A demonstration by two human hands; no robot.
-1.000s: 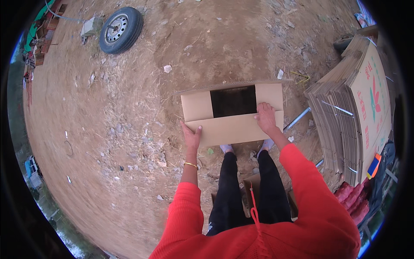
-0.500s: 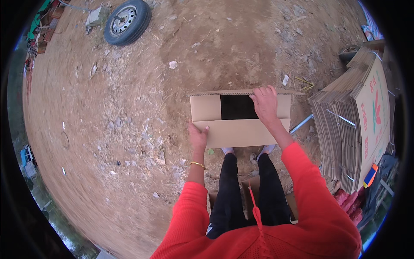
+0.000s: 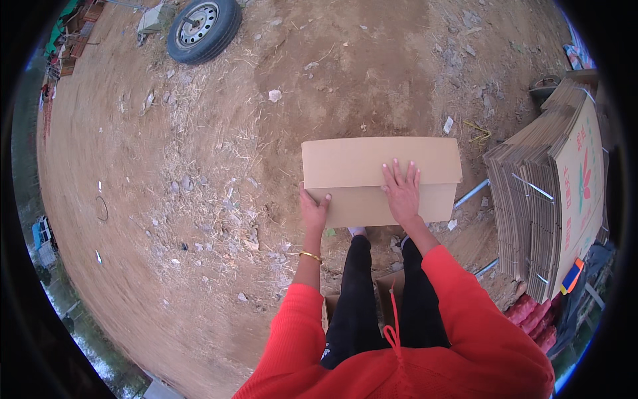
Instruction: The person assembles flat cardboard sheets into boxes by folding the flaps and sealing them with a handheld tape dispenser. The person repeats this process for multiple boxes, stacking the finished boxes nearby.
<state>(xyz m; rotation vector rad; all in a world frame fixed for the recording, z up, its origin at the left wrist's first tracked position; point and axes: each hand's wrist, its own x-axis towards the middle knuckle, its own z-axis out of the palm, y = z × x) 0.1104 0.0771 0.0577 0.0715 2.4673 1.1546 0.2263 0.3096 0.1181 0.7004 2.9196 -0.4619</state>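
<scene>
At the frame's centre, the right hand (image 3: 401,191) lies open and flat atop the cardboard box (image 3: 372,166) while the left hand (image 3: 314,209) grips its lower-left edge.

head cam: on your head | faces steeply down, fisheye | near your hands (image 3: 401,193) and cardboard box (image 3: 379,176) | single view, dirt ground (image 3: 199,199)

I wear a bright red long-sleeved knit sweater (image 3: 425,359) with a red drawstring cord (image 3: 393,319), black trousers (image 3: 372,299), and a thin gold bangle (image 3: 310,255) on my left wrist.
</scene>
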